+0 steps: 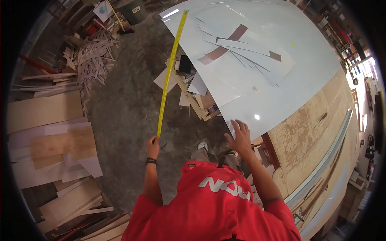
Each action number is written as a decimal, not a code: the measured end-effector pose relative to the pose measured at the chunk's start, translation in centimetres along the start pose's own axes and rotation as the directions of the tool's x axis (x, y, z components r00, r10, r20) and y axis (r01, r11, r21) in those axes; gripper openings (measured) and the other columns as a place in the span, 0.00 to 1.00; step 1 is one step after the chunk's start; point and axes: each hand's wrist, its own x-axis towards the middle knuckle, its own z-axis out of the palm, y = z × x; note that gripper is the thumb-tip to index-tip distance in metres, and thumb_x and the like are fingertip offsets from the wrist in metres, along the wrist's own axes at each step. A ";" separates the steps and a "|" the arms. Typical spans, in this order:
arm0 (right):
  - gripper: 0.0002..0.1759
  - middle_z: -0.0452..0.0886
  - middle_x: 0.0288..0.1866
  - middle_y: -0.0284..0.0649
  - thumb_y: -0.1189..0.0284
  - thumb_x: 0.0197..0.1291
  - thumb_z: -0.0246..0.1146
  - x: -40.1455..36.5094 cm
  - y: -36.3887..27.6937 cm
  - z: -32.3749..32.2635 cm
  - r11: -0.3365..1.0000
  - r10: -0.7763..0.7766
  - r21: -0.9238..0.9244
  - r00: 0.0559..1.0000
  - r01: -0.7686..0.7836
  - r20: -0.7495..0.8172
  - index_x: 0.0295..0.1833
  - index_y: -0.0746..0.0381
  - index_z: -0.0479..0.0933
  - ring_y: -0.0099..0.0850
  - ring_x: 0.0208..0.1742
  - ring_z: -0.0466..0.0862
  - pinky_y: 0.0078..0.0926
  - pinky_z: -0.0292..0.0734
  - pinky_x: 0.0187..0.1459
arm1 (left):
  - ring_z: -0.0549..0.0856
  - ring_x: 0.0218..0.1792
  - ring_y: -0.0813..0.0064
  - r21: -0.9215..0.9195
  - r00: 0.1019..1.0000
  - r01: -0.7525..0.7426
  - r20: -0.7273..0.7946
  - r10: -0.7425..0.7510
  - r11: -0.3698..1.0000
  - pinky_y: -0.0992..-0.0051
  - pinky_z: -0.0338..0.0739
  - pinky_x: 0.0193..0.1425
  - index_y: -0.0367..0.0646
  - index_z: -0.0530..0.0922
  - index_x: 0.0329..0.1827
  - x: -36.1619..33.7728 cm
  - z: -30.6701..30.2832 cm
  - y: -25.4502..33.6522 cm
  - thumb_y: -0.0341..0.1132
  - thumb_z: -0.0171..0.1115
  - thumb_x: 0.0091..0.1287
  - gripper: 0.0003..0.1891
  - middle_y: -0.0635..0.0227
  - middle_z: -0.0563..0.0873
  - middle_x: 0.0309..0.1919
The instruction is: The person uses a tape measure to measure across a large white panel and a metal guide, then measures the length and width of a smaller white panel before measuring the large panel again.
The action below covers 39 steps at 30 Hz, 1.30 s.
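My left hand (153,147) is closed around the near end of a yellow tape measure (169,74). The extended blade runs away from me to the far left corner of a large white glossy sheet (277,92); its case is hidden in my fist, if it is there. With fingers spread, my right hand (240,138) is at the sheet's near corner and seems to touch its edge. On the sheet lie several thin offcut strips (245,44), some brownish-red, some white.
Wooden boards (44,110) and a heap of thin scraps (94,60) line the left side. Under the sheet's edge sit wood pieces (193,100). A worn plywood table (309,128) with long metal strips (321,156) is on the right. A dark bin (132,12) stands at the back.
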 end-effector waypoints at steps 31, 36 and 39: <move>0.35 0.49 0.81 0.49 0.73 0.56 0.63 13.1 -2.2 6.5 0.821 -0.072 -0.513 0.937 0.250 0.343 0.71 0.45 0.67 0.55 0.82 0.46 0.81 0.56 0.65 | 0.82 0.31 0.70 -0.095 0.977 0.159 -0.129 -0.170 0.983 0.71 0.74 0.39 0.33 0.82 0.41 -9.0 -0.6 -11.2 0.37 0.59 0.69 0.13 0.59 0.84 0.29; 0.36 0.47 0.82 0.49 0.73 0.55 0.66 12.4 0.2 9.7 0.737 -0.116 -0.617 0.951 0.276 0.287 0.71 0.45 0.67 0.55 0.82 0.48 0.83 0.60 0.61 | 0.80 0.30 0.75 -0.124 0.973 0.189 -0.113 -0.203 0.974 0.72 0.73 0.37 0.31 0.81 0.41 -10.1 -0.4 -10.8 0.36 0.60 0.68 0.13 0.61 0.83 0.27; 0.37 0.49 0.82 0.49 0.79 0.54 0.63 12.6 -0.5 8.9 0.706 -0.089 -0.656 0.952 0.267 0.292 0.71 0.46 0.68 0.56 0.80 0.52 0.79 0.66 0.59 | 0.80 0.30 0.75 -0.129 0.969 0.204 -0.116 -0.219 0.971 0.72 0.73 0.37 0.31 0.81 0.41 -11.1 -0.7 -10.5 0.35 0.59 0.68 0.12 0.61 0.82 0.27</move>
